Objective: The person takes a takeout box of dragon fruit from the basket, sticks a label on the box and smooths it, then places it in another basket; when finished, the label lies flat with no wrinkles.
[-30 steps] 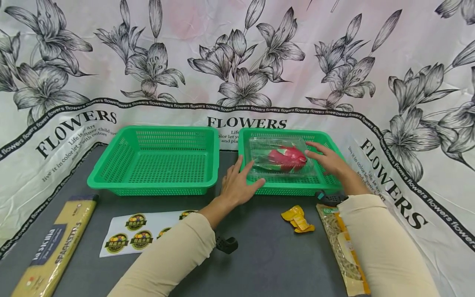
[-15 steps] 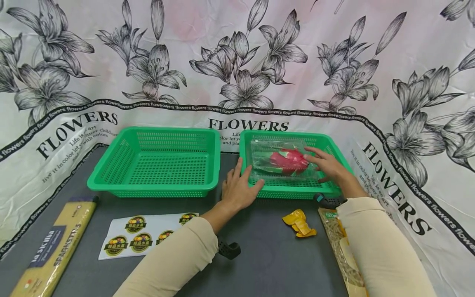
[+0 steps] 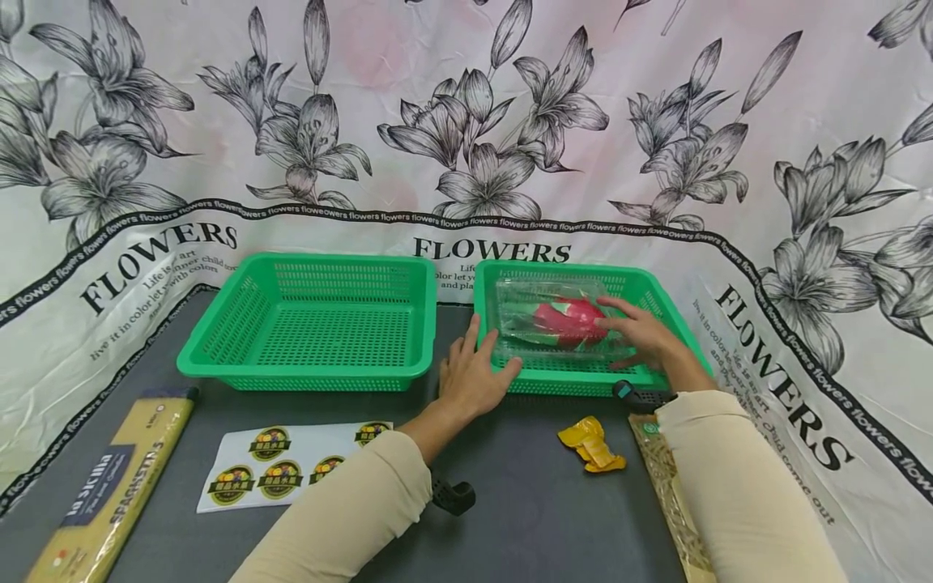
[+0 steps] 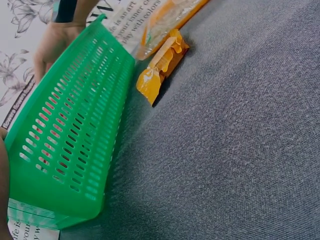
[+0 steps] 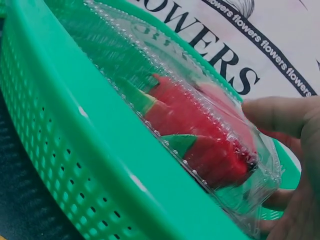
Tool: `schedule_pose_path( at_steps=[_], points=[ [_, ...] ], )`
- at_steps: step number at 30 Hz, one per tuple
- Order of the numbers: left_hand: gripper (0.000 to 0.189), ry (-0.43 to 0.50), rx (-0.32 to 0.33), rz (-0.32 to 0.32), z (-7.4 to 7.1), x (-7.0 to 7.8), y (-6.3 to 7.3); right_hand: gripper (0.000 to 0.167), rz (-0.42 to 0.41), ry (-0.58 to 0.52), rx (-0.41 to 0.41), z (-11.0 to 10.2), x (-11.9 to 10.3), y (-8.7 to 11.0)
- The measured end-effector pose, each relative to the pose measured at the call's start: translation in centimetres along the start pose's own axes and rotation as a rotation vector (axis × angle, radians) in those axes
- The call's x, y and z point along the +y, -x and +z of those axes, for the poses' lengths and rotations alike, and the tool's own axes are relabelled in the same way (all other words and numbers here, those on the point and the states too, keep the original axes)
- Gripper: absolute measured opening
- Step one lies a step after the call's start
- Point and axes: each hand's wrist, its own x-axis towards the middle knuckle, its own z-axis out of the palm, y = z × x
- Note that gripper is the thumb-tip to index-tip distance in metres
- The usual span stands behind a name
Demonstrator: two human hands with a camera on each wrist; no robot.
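A clear plastic clamshell box point(image 3: 517, 328) with a red dragon fruit point(image 3: 572, 320) inside lies in the right green basket point(image 3: 557, 380). My right hand point(image 3: 645, 334) holds the right end of the box, its fingers bent about that end; the right wrist view shows one digit on the lid point(image 5: 220, 102) and others lower down. My left hand point(image 3: 474, 376) rests at the near left corner of the same basket, fingers spread and fairly straight along the rim. In the left wrist view, only a sliver of that hand point(image 4: 4, 195) shows.
Another green basket point(image 3: 302, 382) stands to the left. A spaghetti pack point(image 3: 120, 486) and a sheet of round fruit stickers point(image 3: 236, 445) lie in front. Near the right arm are a crumpled yellow wrapper point(image 3: 592, 445) and a long food bag point(image 3: 666, 486). A printed flower cloth point(image 3: 408, 97) hangs behind.
The right hand's fingers have moved slightly left and closed in around the end of the box. The left hand stays at the basket corner. The head view has shifted a little.
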Motion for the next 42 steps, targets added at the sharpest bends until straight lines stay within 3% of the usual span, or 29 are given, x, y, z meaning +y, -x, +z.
schedule_pose_path(
  at_steps=[10, 28, 35, 42],
  points=[
    [0.069, 0.013, -0.001, 0.006, 0.26, -0.04, 0.08, 0.069, 0.027, -0.123, 0.033, -0.09, 0.81, -0.30],
    [0.070, 0.014, 0.003, 0.009, 0.18, 0.06, 0.01, 0.061, 0.060, -0.317, 0.116, -0.19, 0.38, 0.16],
    [0.069, 0.000, 0.007, -0.002, 0.30, -0.12, -0.02, 0.061, 0.041, -0.342, 0.115, 0.11, 0.03, 0.19],
    [0.069, -0.008, 0.022, 0.007, 0.50, -0.32, -0.15, 0.061, 0.025, -0.440, 0.141, 0.33, -0.17, 0.57]
  ],
)
